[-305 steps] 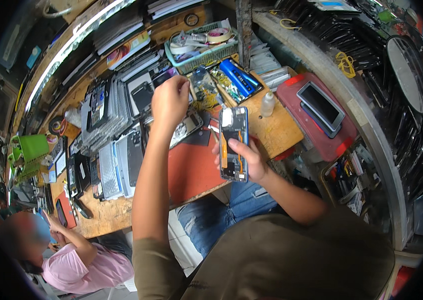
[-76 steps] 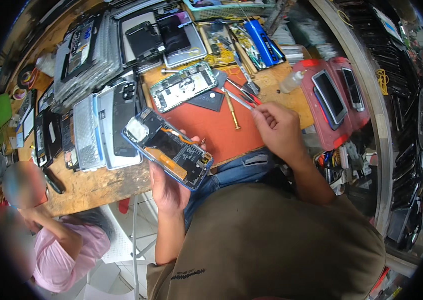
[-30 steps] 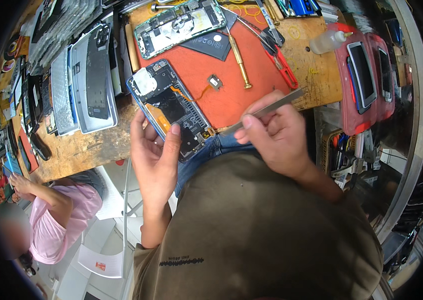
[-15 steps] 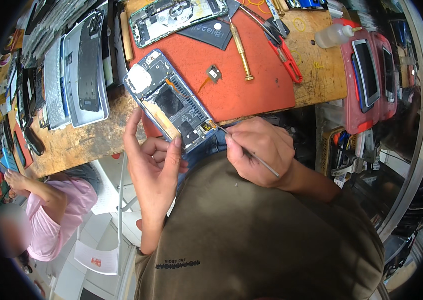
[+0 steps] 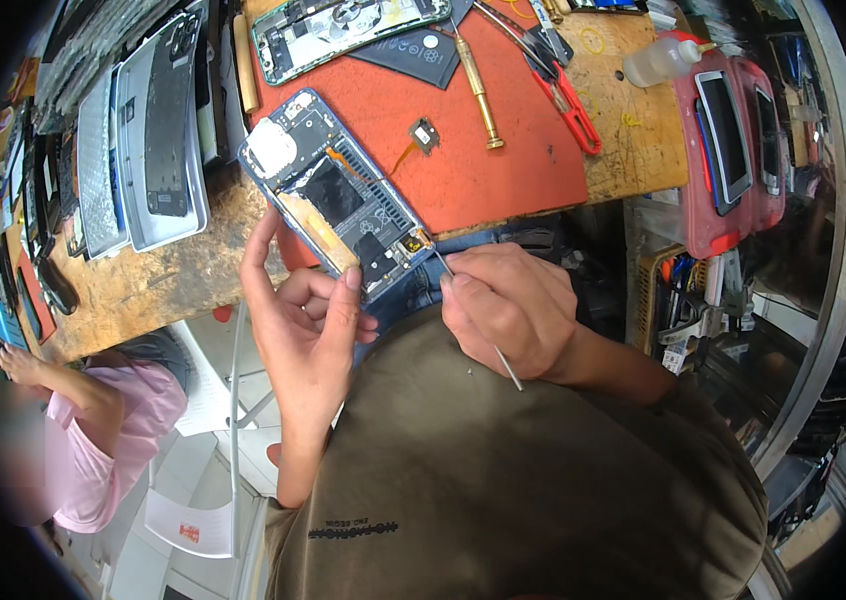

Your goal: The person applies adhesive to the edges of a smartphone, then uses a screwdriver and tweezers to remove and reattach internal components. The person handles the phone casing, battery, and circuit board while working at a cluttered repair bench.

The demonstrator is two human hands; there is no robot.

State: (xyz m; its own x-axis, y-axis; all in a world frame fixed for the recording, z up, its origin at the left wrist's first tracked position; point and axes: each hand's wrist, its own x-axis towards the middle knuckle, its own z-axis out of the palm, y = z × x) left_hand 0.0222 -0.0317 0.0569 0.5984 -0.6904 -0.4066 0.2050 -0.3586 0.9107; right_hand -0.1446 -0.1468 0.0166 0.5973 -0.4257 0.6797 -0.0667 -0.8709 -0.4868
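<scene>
An opened phone (image 5: 343, 200) with a blue frame and its battery showing is tilted over the near edge of the orange mat. My left hand (image 5: 305, 310) grips it by its near left side, thumb on the edge and fingers around and beneath. In my right hand (image 5: 513, 305), closed as if on a pen, is a thin metal pick (image 5: 509, 369). Its tip meets the phone's lower right corner, close to a small yellow part. Away from both hands, a small square module with an orange flex cable (image 5: 424, 137) lies on the mat.
The orange mat (image 5: 533, 175) covers part of a worn wooden bench. On it lie a brass screwdriver (image 5: 481, 95), red-handled cutters (image 5: 573, 115), a loose battery (image 5: 413, 58) and another opened phone (image 5: 348, 35). A clear bottle (image 5: 663, 62) stands right. A person in pink (image 5: 113, 430) sits left.
The pick has swung steeper, its rear end moving down and left, while its tip stays at the phone's corner. My left hand still grips the phone. The whole view has shifted slightly.
</scene>
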